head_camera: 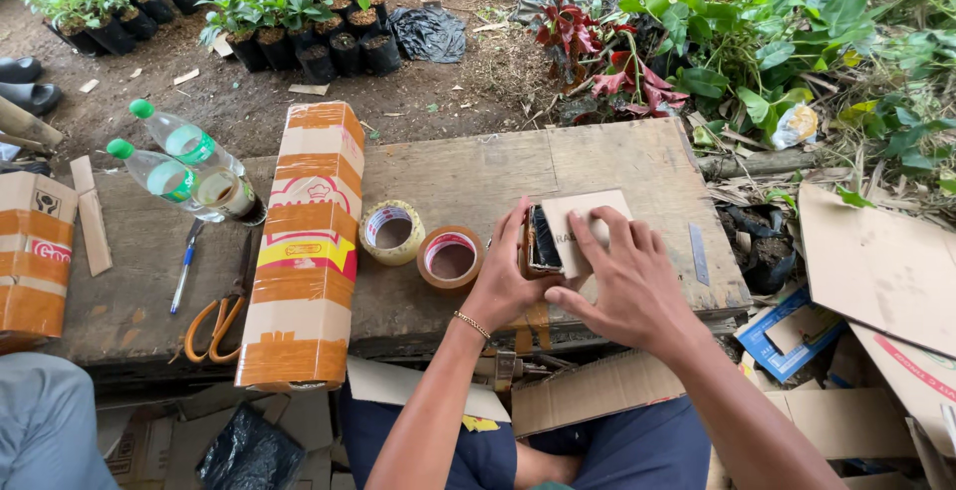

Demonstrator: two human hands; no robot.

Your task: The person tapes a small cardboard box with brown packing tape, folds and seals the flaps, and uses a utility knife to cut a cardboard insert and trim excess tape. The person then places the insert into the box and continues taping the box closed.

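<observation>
1. While pressed flat on the cardboard piece (588, 226), right hand (622, 286): fingers spread, clamped on nothing.
2. Left hand (508, 276): grip closed around small dark box (543, 241), at tabletop (617, 166) front edge.
3. Just left: two tape rolls (418, 241), tall taped carton (304, 246), scissors (221, 316).
</observation>
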